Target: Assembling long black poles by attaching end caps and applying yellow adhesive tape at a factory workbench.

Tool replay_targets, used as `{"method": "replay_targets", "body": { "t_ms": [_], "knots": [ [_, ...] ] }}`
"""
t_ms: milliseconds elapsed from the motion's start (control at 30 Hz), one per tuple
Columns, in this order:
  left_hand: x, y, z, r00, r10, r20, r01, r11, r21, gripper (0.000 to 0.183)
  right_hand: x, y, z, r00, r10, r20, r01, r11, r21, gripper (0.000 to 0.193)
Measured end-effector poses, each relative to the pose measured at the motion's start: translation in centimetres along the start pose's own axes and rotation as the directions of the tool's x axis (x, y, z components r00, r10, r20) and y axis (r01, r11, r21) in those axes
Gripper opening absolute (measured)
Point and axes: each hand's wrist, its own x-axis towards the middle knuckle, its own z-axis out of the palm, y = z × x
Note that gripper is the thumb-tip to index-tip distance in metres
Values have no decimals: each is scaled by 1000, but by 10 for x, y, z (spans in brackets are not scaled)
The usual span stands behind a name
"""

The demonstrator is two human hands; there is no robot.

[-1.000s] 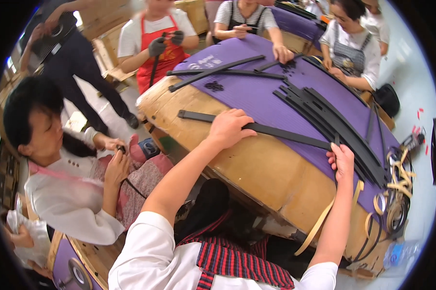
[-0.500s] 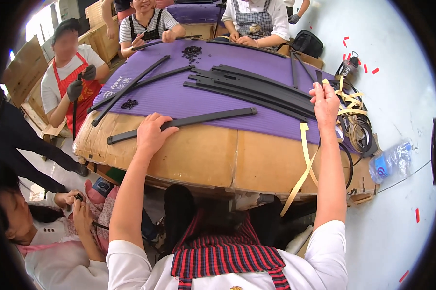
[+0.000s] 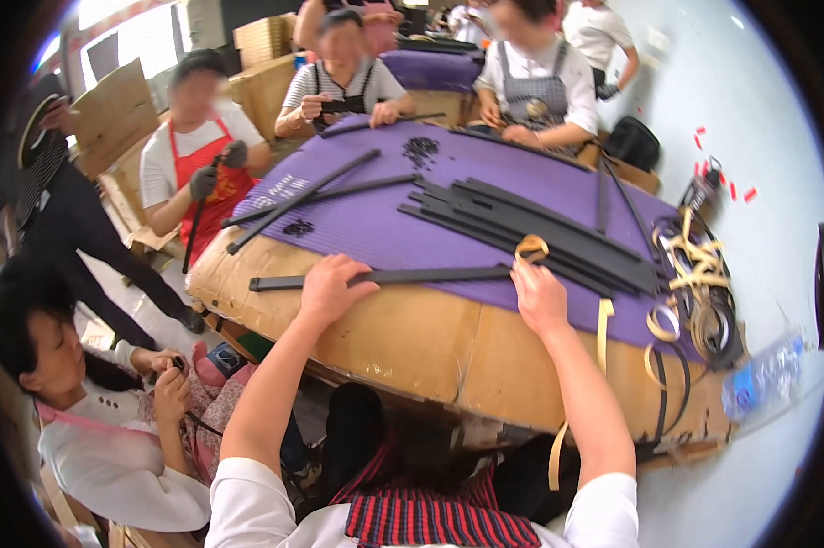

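Note:
A long flat black bar [image 3: 403,277] lies across the near edge of the purple mat. My left hand [image 3: 332,292] rests over its left part, fingers across the top and thumb spread along the near side, holding it against the table. At the bar's right end, my right hand [image 3: 541,297] is closed in a pinch on a thin tape strip [image 3: 531,245]. The strip's pale yellow side curls in a loop above the fingers; the pinched end is hidden. Beyond my right hand lies a stack of black bars [image 3: 530,224].
The purple mat [image 3: 348,215] covers a cardboard-topped table [image 3: 412,342]. Tangled yellow and black strips [image 3: 704,274] lie at its right edge beside a plastic bottle [image 3: 766,379]. Small black parts [image 3: 421,152] sit in piles. Several co-workers surround the table; one person [image 3: 110,438] sits close at left.
My right hand has come left and nearer, from the strip tangle to the bar's right end, bringing the strip. My left hand stays on the bar. The whole view has shifted.

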Motion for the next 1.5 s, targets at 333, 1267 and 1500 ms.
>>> {"method": "replay_targets", "body": {
  "t_ms": [333, 1267, 1500],
  "knots": [
    [0, 6, -12, 999, 3, 43, -3, 1000, -5, 32, 0, -16, -7, 999, -44, 20, 42, 998, 53, 12],
    [43, 89, 73, 995, 73, -75, -78, 994, -73, 18, 3, -11, -12, 995, -41, 95, 39, 999, 26, 13],
    [62, -6, 26, 951, -222, -216, 240, 969, 57, 13, 4, -16, -4, 998, -44, 39, 41, 998, 56, 10]
  ]
}}
